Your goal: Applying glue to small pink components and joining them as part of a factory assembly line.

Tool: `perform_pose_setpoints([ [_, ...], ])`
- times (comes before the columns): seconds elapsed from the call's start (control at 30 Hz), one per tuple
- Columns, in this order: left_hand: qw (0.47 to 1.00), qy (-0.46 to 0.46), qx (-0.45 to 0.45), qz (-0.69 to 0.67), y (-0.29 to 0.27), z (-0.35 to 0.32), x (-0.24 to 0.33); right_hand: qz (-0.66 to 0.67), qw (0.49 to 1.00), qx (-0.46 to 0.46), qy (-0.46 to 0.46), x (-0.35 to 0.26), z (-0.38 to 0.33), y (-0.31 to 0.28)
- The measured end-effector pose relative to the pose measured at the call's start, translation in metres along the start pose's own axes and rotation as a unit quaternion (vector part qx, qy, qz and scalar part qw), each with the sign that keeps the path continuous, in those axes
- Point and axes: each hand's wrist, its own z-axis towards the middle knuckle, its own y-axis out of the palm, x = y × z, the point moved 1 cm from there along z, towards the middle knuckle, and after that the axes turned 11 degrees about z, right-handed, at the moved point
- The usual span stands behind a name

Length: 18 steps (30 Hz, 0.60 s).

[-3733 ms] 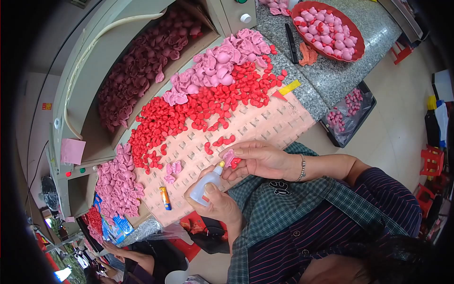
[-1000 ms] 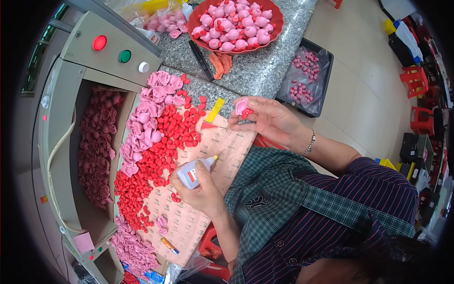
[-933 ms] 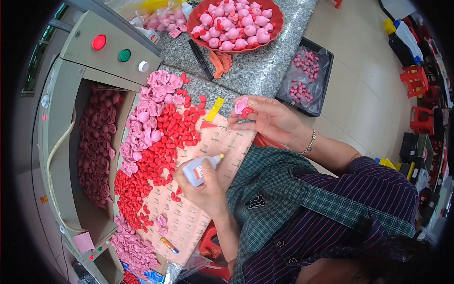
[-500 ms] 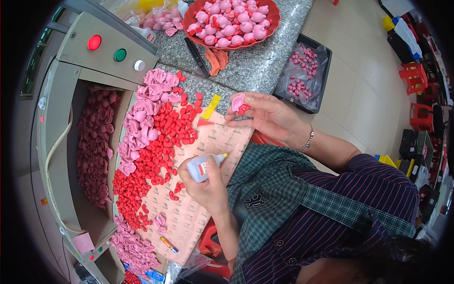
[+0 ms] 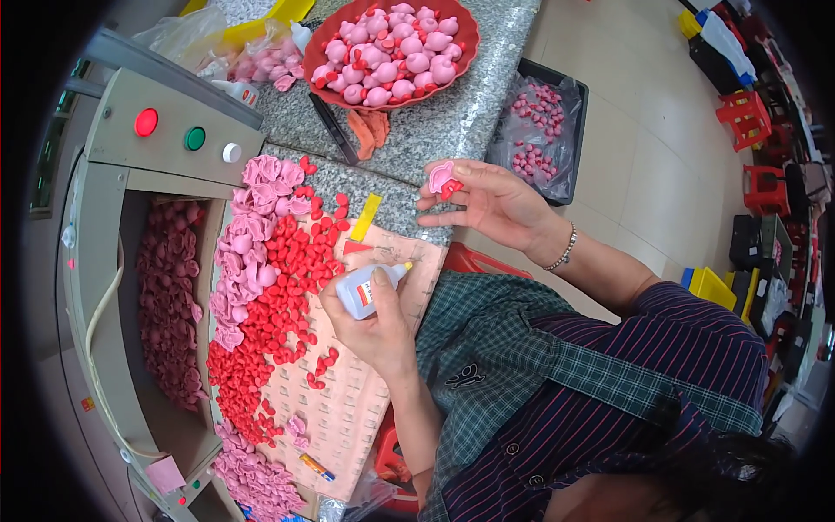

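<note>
1. Speckled grey table (image 5: 435, 130) beside a grey machine cabinet (image 5: 165, 161), with a pinkish mat (image 5: 348, 409) laid across its nearer part; red bowl (image 5: 470, 48) of pink and red shapes farther along; black tray (image 5: 577, 148) on the floor beyond the edge.
2. Red pieces (image 5: 287, 296) spread on the mat alongside a pink heap (image 5: 248, 244); sorted roughly by colour, presumably to keep both kinds distinct and within reach.
3. Fingers of the left hand (image 5: 370, 331) wrapped round a squeeze bottle (image 5: 358, 294) above the mat, thumb against the near side; yellow tip (image 5: 408, 265) pointing rightward, clear of the palm, probably for easy steering.
4. Right hand (image 5: 500, 204) raised over the table's edge, pinching a pink piece (image 5: 441, 177) and a small red piece (image 5: 450, 189) together; remaining fingers spread, probably to leave both in plain sight.
5. Hidden or unclear: far side of the bottle, behind the fingers; any opening in the tip, too small to make out; red and pink in the right hand, joined or merely touching, impossible to tell; cabinet contents (image 5: 170, 296), dim; plastic bag (image 5: 178, 39), blurred near the upper edge.
</note>
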Motion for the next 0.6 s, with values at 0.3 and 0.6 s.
perform_pose_setpoints([
  [0.3,0.999,0.032,0.011,0.018,-0.004,0.000,-0.005,0.003,1.000,-0.003,0.003,-0.002,0.002,0.001],
  [0.6,0.989,0.082,0.023,0.122,-0.003,-0.004,0.004,0.027,1.000,-0.014,0.003,-0.002,0.002,-0.004],
])
